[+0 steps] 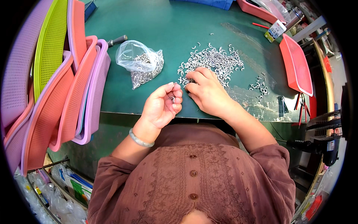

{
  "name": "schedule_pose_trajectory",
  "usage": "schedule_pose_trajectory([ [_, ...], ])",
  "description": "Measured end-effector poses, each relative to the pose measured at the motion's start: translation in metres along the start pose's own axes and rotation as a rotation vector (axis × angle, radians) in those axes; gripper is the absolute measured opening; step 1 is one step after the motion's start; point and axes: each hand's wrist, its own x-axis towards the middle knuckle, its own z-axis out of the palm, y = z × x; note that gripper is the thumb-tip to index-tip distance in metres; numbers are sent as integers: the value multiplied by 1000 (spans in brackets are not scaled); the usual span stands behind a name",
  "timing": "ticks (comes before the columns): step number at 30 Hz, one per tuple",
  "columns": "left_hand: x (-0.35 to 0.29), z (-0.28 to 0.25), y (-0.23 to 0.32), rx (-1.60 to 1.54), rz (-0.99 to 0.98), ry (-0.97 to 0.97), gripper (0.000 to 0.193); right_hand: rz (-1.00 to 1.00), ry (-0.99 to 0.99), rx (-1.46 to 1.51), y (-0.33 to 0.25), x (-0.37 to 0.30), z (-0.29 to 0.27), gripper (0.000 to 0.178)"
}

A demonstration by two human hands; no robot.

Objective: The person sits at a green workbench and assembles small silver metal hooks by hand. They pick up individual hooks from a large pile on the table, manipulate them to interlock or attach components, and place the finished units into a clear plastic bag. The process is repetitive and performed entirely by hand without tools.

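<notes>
Metal pieces (pixel 220 59) on green table (pixel 149 26)

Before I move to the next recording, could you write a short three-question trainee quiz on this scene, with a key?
1. Multiple choice: which hand has its fingers at the pile of curved metal pieces? a) left only b) right only c) neither
2. True or false: the clear plastic bag, left of the pile in the picture, has similar pieces inside.
3. Short answer: what shows in the curled left hand?

Key: 1. b, the right hand. 2. True. 3. Small curved metal bits.
</notes>
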Motion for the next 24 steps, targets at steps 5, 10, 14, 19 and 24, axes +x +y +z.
schedule_pose_trajectory([
  [5, 1, -2, -1, -62, 3, -46, 17, 2, -23, 2, -1, -3, -5, 9],
  [10, 3, -1, 0, -84, 10, -64, 17, 25, -20, -1, 0, -5, -3, 12],
  [14, 2, -3, -1, -77, 15, -71, 17, 18, -5, 0, -2, -5, -5, 9],
  [19, 1, -3, -1, -51, 21, -65, 17, 18, -10, 2, 1, -8, -5, 10],
  [24, 2, -3, -3, -72, 28, -59, 17, 35, -4, 49, 0, -9, -6, 12],
])
